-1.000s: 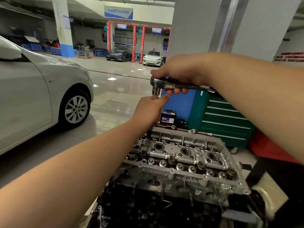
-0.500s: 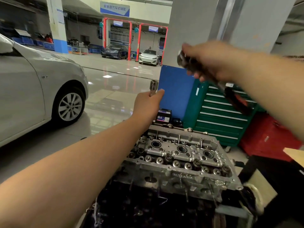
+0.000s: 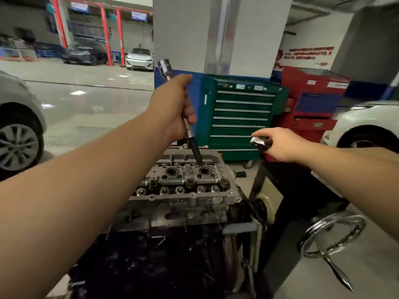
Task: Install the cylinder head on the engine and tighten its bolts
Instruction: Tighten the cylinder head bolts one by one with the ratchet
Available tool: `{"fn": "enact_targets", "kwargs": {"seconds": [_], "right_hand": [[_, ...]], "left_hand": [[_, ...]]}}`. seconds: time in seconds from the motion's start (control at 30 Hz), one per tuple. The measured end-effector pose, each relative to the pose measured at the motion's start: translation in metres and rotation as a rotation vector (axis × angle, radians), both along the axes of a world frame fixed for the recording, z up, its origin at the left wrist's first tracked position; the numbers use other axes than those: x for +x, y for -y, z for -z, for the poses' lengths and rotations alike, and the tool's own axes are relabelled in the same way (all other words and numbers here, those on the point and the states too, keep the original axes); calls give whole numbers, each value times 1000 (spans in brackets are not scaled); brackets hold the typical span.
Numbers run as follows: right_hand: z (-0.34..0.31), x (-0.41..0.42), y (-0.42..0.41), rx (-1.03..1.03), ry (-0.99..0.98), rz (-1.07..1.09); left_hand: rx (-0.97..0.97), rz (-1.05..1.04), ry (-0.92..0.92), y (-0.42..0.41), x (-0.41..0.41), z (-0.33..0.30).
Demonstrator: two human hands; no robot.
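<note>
The left hand (image 3: 172, 104) grips a long socket extension bar (image 3: 187, 128) around its upper shaft, fingers and thumb curled about it, and the bar now leans with its square-drive top (image 3: 164, 65) tipped up and to the left while its dark lower end reaches down to the far row of the cylinder head (image 3: 185, 186); half a second ago that hand held the bar more upright, with only the top end showing above the fist, and a second ago the ratchet sat on that top end. The right hand (image 3: 280, 145) has come away from the bar, swung down and out to the right, and now sits low beside the head, in front of the green tool cabinet (image 3: 241, 117); it holds the ratchet handle (image 3: 260, 142), of which only a blurred silver and black end shows past the fingers, so the grip looks closed around it but the finger positions cannot be made out clearly. The cylinder head sits on top of the dark engine block (image 3: 164, 262), bolt holes and two round bores facing up. The view has turned to the right since earlier, bringing in a red tool cabinet (image 3: 313, 108), a white car (image 3: 367, 124) at the right edge and a chrome hand wheel (image 3: 332, 236).
</note>
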State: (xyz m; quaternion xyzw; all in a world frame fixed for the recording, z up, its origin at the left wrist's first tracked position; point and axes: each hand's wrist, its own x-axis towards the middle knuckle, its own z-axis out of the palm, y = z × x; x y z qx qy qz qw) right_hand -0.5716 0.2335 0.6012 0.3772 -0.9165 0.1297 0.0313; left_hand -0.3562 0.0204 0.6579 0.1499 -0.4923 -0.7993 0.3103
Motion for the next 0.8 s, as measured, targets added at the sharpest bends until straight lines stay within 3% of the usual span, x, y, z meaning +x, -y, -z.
{"fn": "enact_targets", "kwargs": {"seconds": [0.2,0.33,0.5,0.67,0.8], "right_hand": [[77,-65,-74,270,-184,95],[105,-94,-90,165,-169,166],[107,-103,-85,102,-28,53],[103,-83,-45,190,-2,-26],[112,-76,-39,192,-41,50]], "left_hand": [[16,92,67,-21,-13,18],[28,70,101,-15,-6,23],[43,-6,92,-8,-4,29],[68,21,109,-14,-5,35],[69,24,104,-15,3,38]]}}
